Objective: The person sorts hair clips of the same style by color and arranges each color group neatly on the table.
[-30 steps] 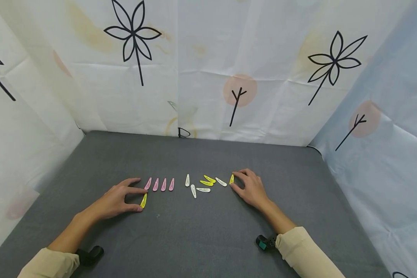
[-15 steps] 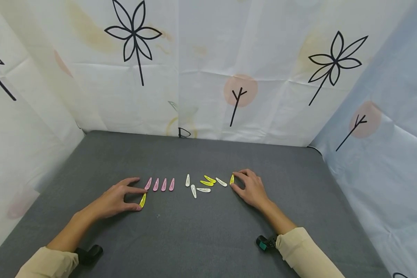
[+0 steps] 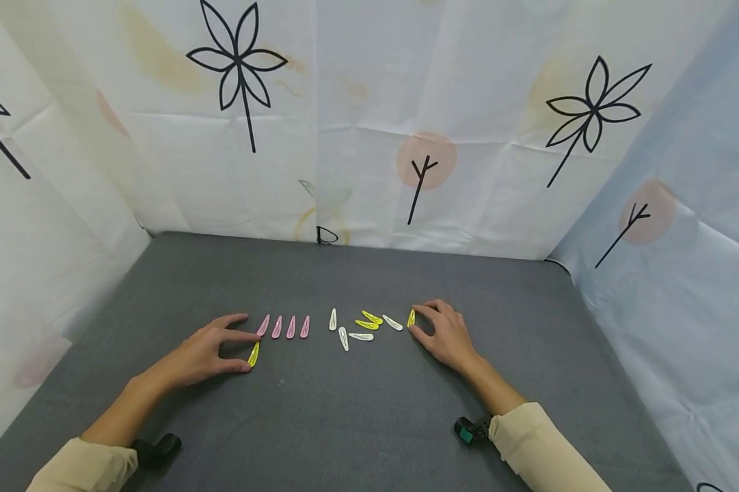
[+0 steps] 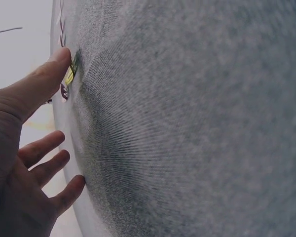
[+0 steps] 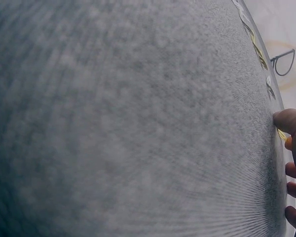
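Yellow clip (image 3: pixel 254 355), aligned fore-and-aft, pinched by left hand (image 3: pixel 203 350), nearside of pink clip (image 3: pixel 263 324); far-right clip (image 3: pixel 411 318) seemingly pinched by right hand (image 3: pixel 448 335).

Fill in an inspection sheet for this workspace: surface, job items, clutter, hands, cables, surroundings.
Surface: grey fabric-covered table.
Job's things: four pink teardrop-shaped hair clips in a row; four white teardrop-shaped hair clips and two yellow teardrop-shaped hair clips at mixed angles; one more yellow clip at each hand. Material: cannot tell.
Clutter: nothing seen.
Left hand: thumb and a finger at the ends of its yellow clip, beside the pink row.
Right hand: thumb and a finger at the ends of its yellow clip.
Cables: nothing seen.
Surroundings: white fabric backdrop with black line-drawn flowers; black wrist-worn devices; beige sleeves.
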A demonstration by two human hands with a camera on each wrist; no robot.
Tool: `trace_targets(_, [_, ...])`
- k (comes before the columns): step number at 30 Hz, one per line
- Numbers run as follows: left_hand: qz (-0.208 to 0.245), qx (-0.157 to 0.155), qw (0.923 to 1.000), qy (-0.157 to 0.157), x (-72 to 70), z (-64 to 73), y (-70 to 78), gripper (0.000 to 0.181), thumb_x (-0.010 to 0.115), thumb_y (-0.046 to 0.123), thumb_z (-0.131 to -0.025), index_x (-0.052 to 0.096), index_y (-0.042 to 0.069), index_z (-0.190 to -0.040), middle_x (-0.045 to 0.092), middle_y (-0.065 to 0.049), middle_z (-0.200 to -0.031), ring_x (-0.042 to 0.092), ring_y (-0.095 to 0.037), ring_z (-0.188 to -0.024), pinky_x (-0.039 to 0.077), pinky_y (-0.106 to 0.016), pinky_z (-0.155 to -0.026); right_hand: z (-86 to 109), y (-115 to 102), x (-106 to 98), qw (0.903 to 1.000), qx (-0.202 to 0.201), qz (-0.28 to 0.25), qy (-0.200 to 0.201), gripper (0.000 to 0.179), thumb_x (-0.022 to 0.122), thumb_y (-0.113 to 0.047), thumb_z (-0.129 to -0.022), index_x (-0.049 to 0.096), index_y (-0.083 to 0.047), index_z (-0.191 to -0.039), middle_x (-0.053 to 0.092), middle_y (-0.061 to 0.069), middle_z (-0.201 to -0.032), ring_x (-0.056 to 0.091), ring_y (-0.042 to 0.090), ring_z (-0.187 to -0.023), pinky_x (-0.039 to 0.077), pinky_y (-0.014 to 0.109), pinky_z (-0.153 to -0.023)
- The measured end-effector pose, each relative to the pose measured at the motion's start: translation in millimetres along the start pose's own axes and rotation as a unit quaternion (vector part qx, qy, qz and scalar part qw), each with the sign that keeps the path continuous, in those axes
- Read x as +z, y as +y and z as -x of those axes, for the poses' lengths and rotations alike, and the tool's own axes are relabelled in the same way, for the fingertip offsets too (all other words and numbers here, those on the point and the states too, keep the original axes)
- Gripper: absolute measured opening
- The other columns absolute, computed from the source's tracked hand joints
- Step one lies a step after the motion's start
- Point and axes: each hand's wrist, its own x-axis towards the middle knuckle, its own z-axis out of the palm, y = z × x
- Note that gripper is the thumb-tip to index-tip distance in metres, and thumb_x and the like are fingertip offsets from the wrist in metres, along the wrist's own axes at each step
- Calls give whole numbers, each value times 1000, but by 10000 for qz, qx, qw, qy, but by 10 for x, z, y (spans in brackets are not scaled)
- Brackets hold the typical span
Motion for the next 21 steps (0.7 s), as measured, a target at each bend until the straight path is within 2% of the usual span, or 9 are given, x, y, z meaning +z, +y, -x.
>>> trace_targets(9, [-111, 35, 9999, 61, 14, 17, -4, 52, 82, 42, -78, 73, 17, -123, 48, -24, -143, 42, -49, -131, 35, -71, -96, -5, 7, 4, 10000, 5, 4, -3, 45, 77, -27, -88, 68, -6, -126, 62, 15, -119, 57, 34, -113, 40, 57, -90])
trace_targets(21, [11, -17, 10000, -79, -25, 8, 4, 52, 81, 43, -80, 72, 16, -123, 46, -25, -144, 40, -51, -132, 33, -71, -98, 0, 5, 17, 10000, 1, -3, 56, 44, 77, -26, -88, 68, -6, -125, 62, 14, -118, 57, 35, -113, 40, 57, -90])
